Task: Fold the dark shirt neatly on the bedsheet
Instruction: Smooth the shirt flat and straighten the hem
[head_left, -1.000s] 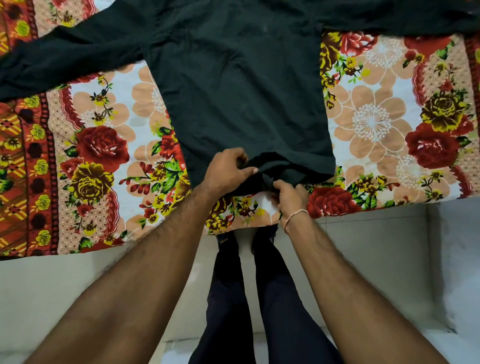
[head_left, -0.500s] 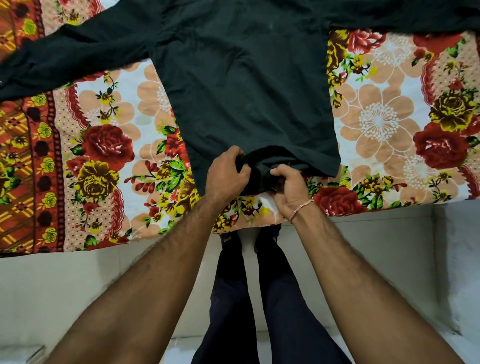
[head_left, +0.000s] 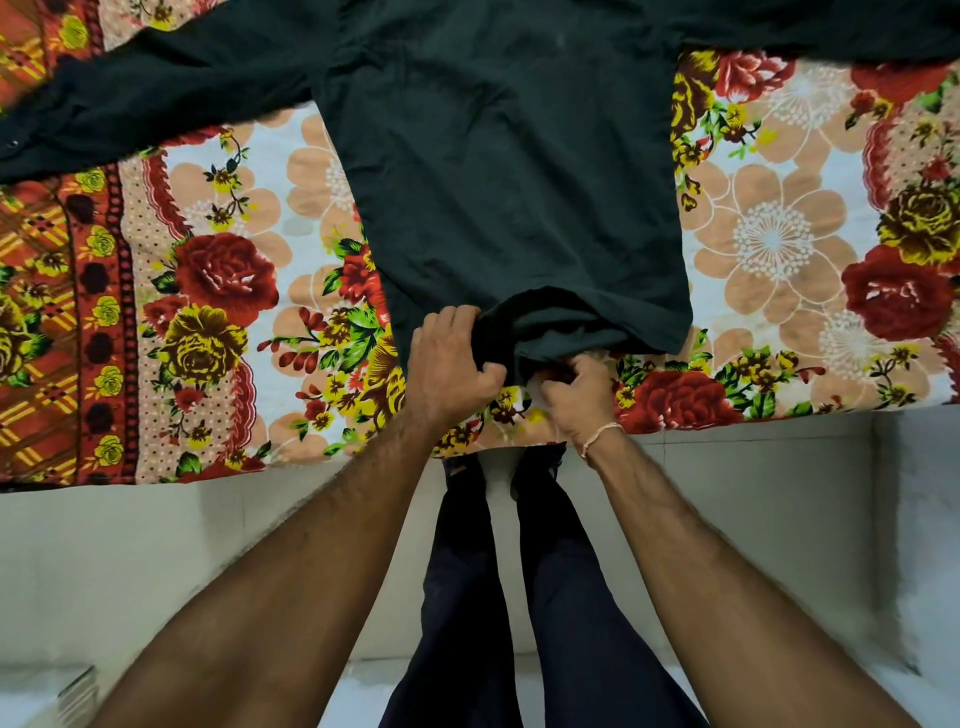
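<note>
The dark shirt (head_left: 509, 176) lies spread flat on the floral bedsheet (head_left: 223, 291), its body running away from me and both sleeves stretched out to the left and right. My left hand (head_left: 453, 358) is closed on a bunched part of the shirt's near hem. Right beside it, my right hand (head_left: 576, 389) pinches the same hem from underneath, fingers curled against the sheet. The hem between my hands is rumpled and lifted a little.
The bed's near edge (head_left: 727, 421) runs across the middle of the view, with pale floor (head_left: 156, 561) below it. My legs in dark trousers (head_left: 509, 597) stand against the bed. A small flat object (head_left: 72, 691) lies on the floor at the lower left.
Both hands stayed at the hem and drew slightly closer to the bed's edge, the right hand curling under the cloth. The hem bunched up more between them.
</note>
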